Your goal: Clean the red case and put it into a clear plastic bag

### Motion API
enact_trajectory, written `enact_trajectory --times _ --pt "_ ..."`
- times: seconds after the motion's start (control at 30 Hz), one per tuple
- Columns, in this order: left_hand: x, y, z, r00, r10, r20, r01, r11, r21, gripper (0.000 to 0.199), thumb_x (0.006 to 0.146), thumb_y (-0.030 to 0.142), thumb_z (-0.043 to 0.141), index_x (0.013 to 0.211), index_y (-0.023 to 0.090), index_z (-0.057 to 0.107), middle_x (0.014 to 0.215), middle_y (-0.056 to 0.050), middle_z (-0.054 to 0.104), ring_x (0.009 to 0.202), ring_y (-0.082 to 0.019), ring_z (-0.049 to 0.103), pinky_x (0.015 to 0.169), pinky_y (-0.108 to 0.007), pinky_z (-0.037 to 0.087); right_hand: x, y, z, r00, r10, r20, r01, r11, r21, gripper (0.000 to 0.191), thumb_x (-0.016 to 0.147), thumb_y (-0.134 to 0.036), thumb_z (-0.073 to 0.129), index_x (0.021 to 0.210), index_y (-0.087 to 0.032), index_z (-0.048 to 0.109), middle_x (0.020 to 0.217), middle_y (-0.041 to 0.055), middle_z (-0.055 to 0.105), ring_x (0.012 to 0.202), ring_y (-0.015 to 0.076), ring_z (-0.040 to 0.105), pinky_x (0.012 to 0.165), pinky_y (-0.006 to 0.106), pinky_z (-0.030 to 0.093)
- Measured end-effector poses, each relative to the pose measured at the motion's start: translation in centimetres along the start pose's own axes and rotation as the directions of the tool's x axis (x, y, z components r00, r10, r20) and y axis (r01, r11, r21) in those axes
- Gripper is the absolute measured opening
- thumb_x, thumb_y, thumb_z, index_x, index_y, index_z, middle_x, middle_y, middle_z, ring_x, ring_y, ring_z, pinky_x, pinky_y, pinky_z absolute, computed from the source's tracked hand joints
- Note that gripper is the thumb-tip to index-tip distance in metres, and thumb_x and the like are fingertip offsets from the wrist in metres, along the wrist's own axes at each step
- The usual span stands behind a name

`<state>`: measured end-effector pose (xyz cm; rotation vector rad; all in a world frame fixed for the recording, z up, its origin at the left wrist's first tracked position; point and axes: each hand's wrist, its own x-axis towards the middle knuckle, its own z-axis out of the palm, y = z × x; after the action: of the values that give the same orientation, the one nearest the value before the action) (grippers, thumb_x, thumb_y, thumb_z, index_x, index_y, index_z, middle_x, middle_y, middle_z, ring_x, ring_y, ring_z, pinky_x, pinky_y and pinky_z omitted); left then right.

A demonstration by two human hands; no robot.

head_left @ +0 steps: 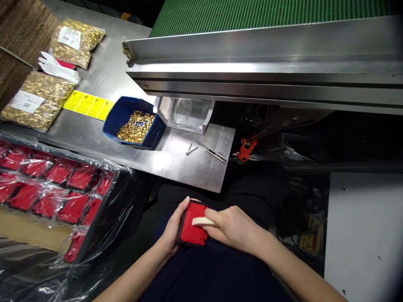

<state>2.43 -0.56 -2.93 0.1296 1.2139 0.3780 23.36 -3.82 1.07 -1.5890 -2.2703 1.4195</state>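
Left hand (174, 228) has its grip wrapped round a red plastic part (190, 228) over the lap, below the desk's (189, 167) near edge. Right hand (234, 228) pinches a pale stick (203, 221) onto it, fingertips hiding the stick's far end.

white labels (27, 101) on brass-part bags: print too small to read | yellow label strip (89, 105) on the table: dark print, illegible | yellow warning sign (305, 243) low at right: a triangle symbol shows, its wording blurred | no word, brand or number can be read anywhere
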Motion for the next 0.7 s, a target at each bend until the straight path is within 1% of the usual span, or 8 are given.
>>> enact_trajectory --times 0.1,0.17,0.23,0.37,0.5,0.6,0.67,0.7 --pt "-0.04 -0.08 0.04 1.0 -0.022 -0.018 0.022 1.0 -0.005 0.039 0.094 0.054 0.062 0.102 0.017 0.071 0.078 -0.006 0.074 0.061 -0.017 0.066 0.056 -0.026 0.057 -0.2 0.16 -0.22 0.999 0.036 -0.008 -0.036 0.999 0.011 0.016 0.106 -0.04 0.053 0.103 -0.026 0.06 0.081 -0.0029 0.075 0.066 0.0166 0.071 0.056 0.028 0.023" --pt "-0.09 -0.09 0.1 1.0 -0.005 0.003 0.005 1.0 -0.004 0.039 0.095 0.053 0.061 0.101 0.016 0.072 0.082 -0.007 0.075 0.068 -0.018 0.069 0.063 -0.026 0.059 -0.36 0.17 -0.26 1.0 0.013 0.022 -0.013 1.0 0.021 0.012 0.103 -0.037 0.058 0.099 -0.026 0.059 0.078 -0.004 0.074 0.065 0.0161 0.07 0.056 0.028 0.023" --pt "-0.12 -0.04 0.19 1.0 0.001 0.025 -0.001 1.0 -0.009 0.039 0.096 0.053 0.06 0.1 0.015 0.072 0.083 -0.008 0.075 0.072 -0.019 0.07 0.067 -0.027 0.059 -0.38 0.15 -0.27 0.999 -0.021 0.032 0.02 1.0 0.024 0.012 0.103 -0.038 0.057 0.102 -0.027 0.06 0.082 -0.0037 0.075 0.067 0.0167 0.071 0.056 0.028 0.024" --pt "-0.13 0.11 0.24 0.999 -0.039 -0.012 0.039 0.999 -0.004 0.04 0.094 0.055 0.061 0.1 0.016 0.072 0.076 -0.005 0.073 0.059 -0.017 0.064 0.054 -0.025 0.055 -0.29 0.22 -0.3 1.0 0.027 -0.006 -0.028 1.0 -0.003 0.017 0.106 -0.041 0.051 0.103 -0.026 0.06 0.081 -0.0024 0.075 0.066 0.0169 0.07 0.057 0.028 0.023" --pt "-0.07 0.14 0.2 1.0 -0.016 0.011 0.016 1.0 0.005 0.04 0.095 0.053 0.061 0.099 0.015 0.072 0.082 -0.008 0.075 0.071 -0.019 0.069 0.066 -0.027 0.058 -0.26 0.3 -0.48 0.997 -0.041 0.059 0.041 0.999 -0.007 0.016 0.105 -0.041 0.054 0.103 -0.027 0.061 0.078 -0.0036 0.073 0.063 0.0156 0.067 0.056 0.028 0.023" --pt "-0.04 0.13 0.13 0.999 -0.032 0.025 0.033 0.999 -0.005 0.04 0.094 0.054 0.061 0.097 0.016 0.072 0.08 -0.007 0.074 0.064 -0.018 0.066 0.06 -0.027 0.057 -0.28 0.46 -0.78 0.997 -0.057 0.06 0.057 0.998 0.007 0.018 0.107 -0.043 0.051 0.108 -0.029 0.062 0.081 -0.0038 0.073 0.065 0.015 0.067 0.058 0.027 0.024" --pt "-0.03 0.12 0.02 0.999 -0.036 0.02 0.036 0.999 0.0 0.041 0.094 0.056 0.061 0.1 0.017 0.072 0.079 -0.006 0.074 0.063 -0.017 0.066 0.058 -0.026 0.055 -0.38 0.52 -0.93 0.998 -0.029 0.062 0.029 1.0 0.005 0.015 0.106 -0.04 0.053 0.105 -0.028 0.061 0.079 -0.0042 0.072 0.064 0.0147 0.065 0.058 0.027 0.024" --pt "-0.02 0.11 -0.03 0.999 -0.029 0.021 0.028 1.0 0.007 0.042 0.094 0.056 0.061 0.101 0.016 0.072 0.08 -0.006 0.074 0.066 -0.018 0.067 0.06 -0.026 0.056 -0.41 0.48 -0.99 0.997 -0.018 0.07 0.019 1.0 -0.001 0.015 0.105 -0.04 0.054 0.102 -0.027 0.06 0.077 -0.0044 0.071 0.062 0.0145 0.064 0.057 0.027 0.024"
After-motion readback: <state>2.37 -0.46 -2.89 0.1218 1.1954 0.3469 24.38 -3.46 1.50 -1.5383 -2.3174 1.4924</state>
